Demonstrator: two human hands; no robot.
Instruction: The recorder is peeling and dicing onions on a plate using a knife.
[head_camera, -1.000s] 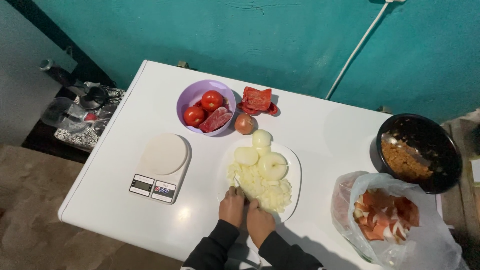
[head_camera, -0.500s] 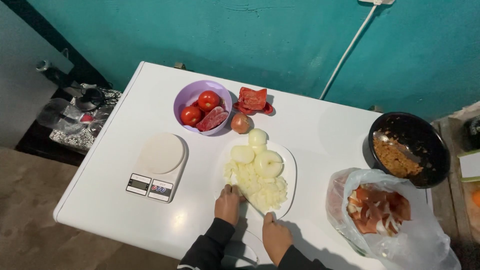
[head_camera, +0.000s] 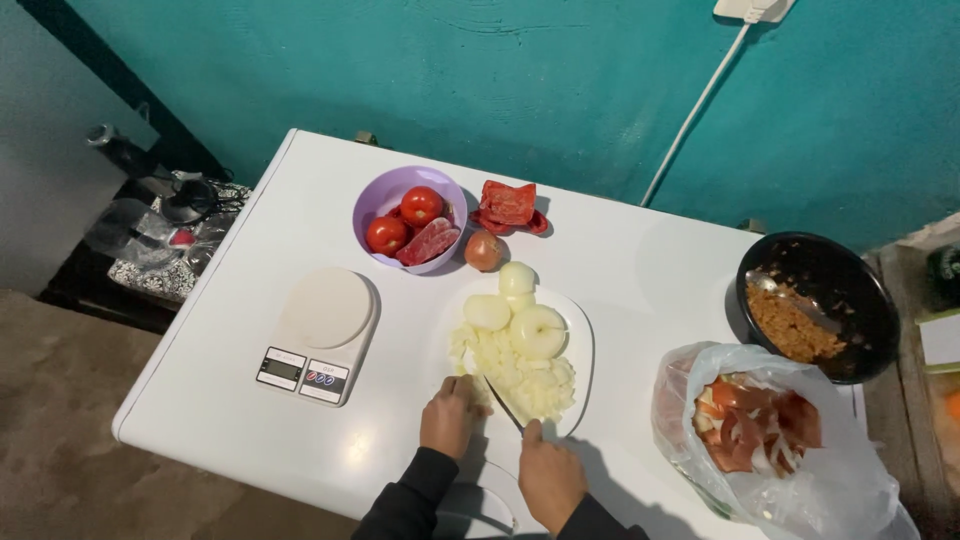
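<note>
Right hand (head_camera: 552, 480) grips knife (head_camera: 503, 402), blade angled into chopped onion (head_camera: 520, 375) on white plate (head_camera: 580, 345). Left hand (head_camera: 450, 415) closed, steadying pile at plate's near edge. Best: keep left fingertips curled back, short strokes, pieces staying on plate

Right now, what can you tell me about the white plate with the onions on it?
The white plate looks smooth and glazed and lies flat near the front of the white table. It carries peeled onion pieces toward the back and a heap of chopped onion in front. The left hand rests at its near edge, and a knife held by the right hand reaches over it.
</note>
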